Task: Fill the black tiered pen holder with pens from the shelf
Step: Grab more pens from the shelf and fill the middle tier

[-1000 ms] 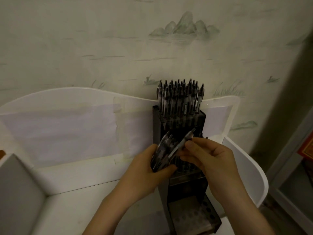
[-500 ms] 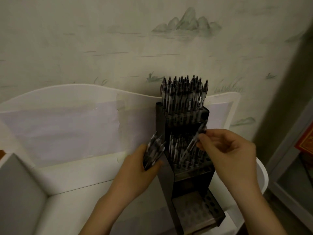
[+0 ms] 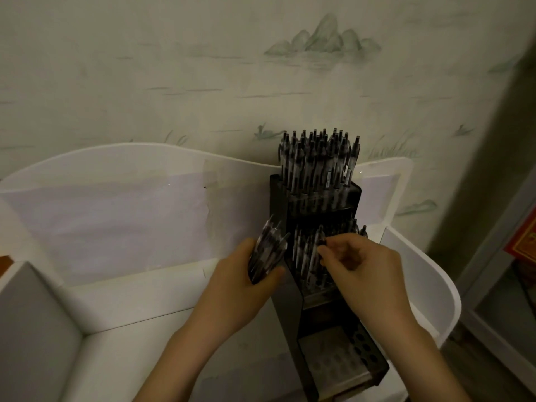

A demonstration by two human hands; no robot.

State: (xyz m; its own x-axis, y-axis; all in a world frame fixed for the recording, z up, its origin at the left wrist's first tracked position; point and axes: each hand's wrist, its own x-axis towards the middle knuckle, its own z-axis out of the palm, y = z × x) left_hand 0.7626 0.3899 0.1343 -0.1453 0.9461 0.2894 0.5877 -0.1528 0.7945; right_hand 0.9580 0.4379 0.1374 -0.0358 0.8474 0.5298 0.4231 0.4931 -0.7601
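Pens [image 3: 317, 166] crowd the top tier of the black tiered pen holder [image 3: 293, 303], standing upright with their clicker ends up. The holder stands on the white shelf [image 3: 150, 297], close to its wavy back panel and toward its right end. My left hand [image 3: 240, 285] grips a bundle of pens [image 3: 265, 255] just left of the holder's side wall, fingers wrapped round the lower part while the tops fan up and out. My right hand [image 3: 362, 271] reaches over the middle tier, thumb and forefinger pinching the top of a single pen [image 3: 317, 250] that stands among the other pens already in that tier. Whether its tip sits fully in a hole I cannot tell, since the hand and the dim light hide it. The bottom tier [image 3: 336, 364] shows rows of round holes with nothing in them. Behind the shelf, pale wallpaper [image 3: 203, 68] carries a faint green mountain drawing. A red object [image 3: 522, 242] sits at the far right edge.
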